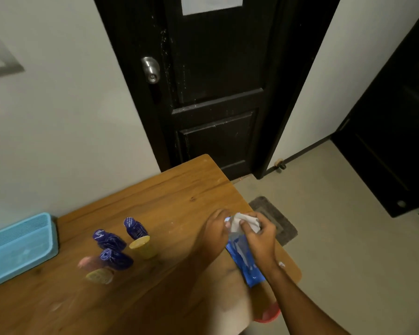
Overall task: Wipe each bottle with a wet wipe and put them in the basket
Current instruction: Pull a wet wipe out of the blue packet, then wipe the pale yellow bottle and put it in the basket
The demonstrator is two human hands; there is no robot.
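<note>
Two hands at the near table edge: right hand (259,240) pinching a white wet wipe (246,222) half out of the blue wipe pack (243,261), left hand (214,234) curled on the pack's top, steadying. Could drag out a second wipe, or tug the pack off the table (179,189) edge if that left grip slackens. Further left, five bottles (111,247), blurred, standing close together, all unwiped by the look of it. Beyond them, blue basket (46,238) against the wall, seemingly nothing inside yet.
</note>
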